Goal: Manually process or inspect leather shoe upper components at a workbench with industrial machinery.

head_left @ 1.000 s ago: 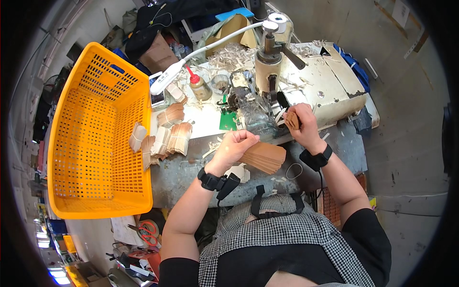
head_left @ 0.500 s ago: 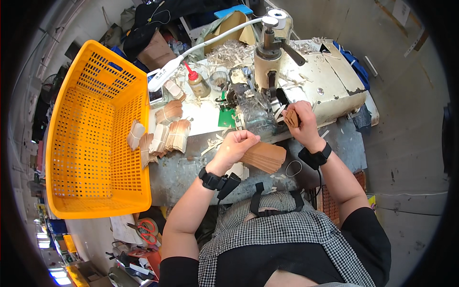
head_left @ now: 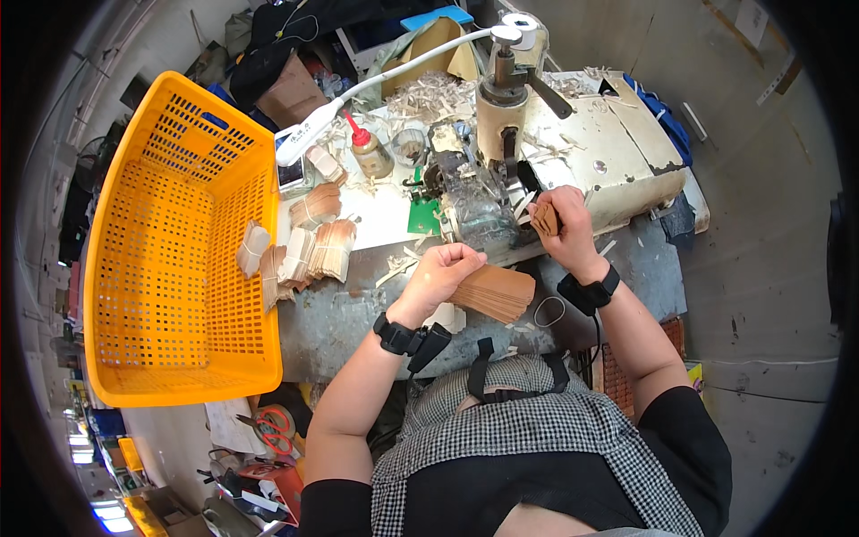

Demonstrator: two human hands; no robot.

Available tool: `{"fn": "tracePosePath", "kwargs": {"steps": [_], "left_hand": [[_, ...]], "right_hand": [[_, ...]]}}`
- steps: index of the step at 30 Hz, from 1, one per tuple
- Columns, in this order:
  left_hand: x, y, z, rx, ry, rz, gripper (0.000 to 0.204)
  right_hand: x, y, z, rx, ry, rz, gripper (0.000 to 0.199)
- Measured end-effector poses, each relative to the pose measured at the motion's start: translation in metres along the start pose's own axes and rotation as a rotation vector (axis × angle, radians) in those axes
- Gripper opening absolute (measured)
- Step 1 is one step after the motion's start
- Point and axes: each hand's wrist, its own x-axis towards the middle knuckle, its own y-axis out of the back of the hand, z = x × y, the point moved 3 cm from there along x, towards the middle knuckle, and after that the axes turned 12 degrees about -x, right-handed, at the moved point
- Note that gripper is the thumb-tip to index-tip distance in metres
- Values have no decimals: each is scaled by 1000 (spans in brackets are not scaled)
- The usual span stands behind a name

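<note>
A fanned stack of brown leather pieces [head_left: 497,294] is pinched at its left end between the thumb and fingers of my left hand [head_left: 438,279]. It lies over the front of the bench. My right hand [head_left: 565,224] is closed round a smaller bunch of brown leather pieces [head_left: 545,219], close to the front of a cream bench machine [head_left: 501,125]. White offcut strips [head_left: 523,208] stick out beside that bunch. On the bench just right of the stack lies a loose rubber band [head_left: 549,311].
A yellow perforated crate [head_left: 188,385] stands at the left. Banded bundles of leather pieces [head_left: 333,251] lie beside it, one against its rim. Behind them are a red-tipped bottle [head_left: 369,154], a white lamp arm [head_left: 309,134] and heaped shavings [head_left: 434,97]. Scissors [head_left: 275,430] are at lower left.
Both hands keep nearly the same place and the same hold on their leather pieces. The view has shifted very slightly.
</note>
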Motion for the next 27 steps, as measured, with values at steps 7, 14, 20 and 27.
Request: {"fn": "tracePosePath", "kwargs": {"steps": [7,14,20,27], "left_hand": [[-1,-2,0,2,1,6,16],[-3,-4,4,19,4,3,16],[-2,-5,6,13,-3,-2,16],[-1,-5,5,7,3,-7,15]], "right_hand": [[-1,0,0,-4,-11,-6,18],[0,1,0,7,-8,2,18],[1,2,-1,14,-5,-8,17],[0,2,0,1,-7,-5,18]]}}
